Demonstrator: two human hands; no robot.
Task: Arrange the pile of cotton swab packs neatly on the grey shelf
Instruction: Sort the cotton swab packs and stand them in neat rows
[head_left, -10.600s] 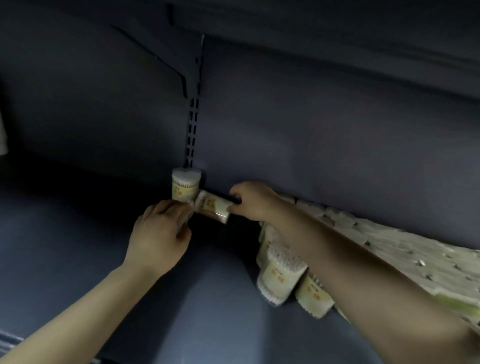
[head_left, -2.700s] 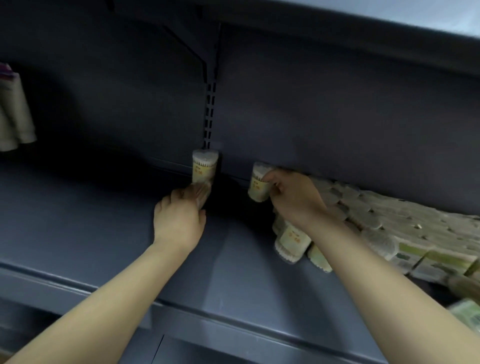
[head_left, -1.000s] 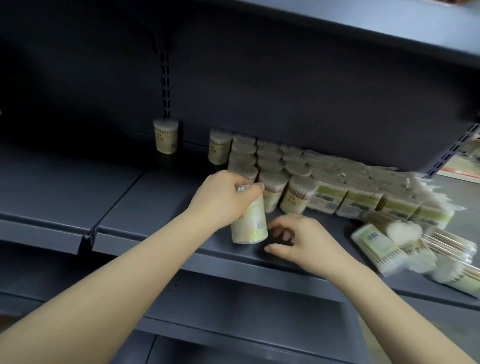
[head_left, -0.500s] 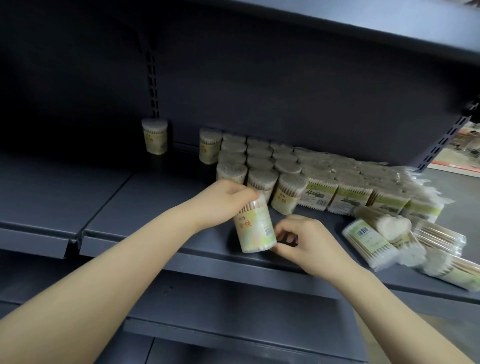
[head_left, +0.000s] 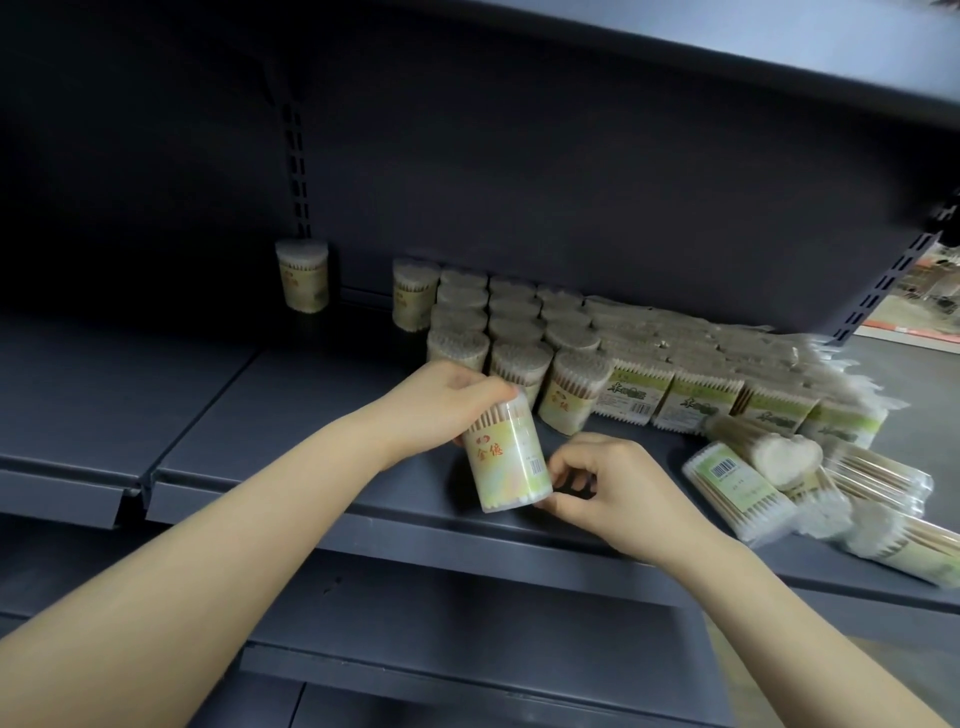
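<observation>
My left hand wraps the top of the swab tub near the grey shelf's front edge while my right hand's fingertips pinch its base, probably to turn it upright and label-forward for the rows behind.

A round pack of cotton swabs stands a bit tilted near the front edge of the grey shelf, held at its top and bottom. Behind it, round packs stand in neat rows. One pack stands alone at the back. Flat packs lie jumbled on the right.
</observation>
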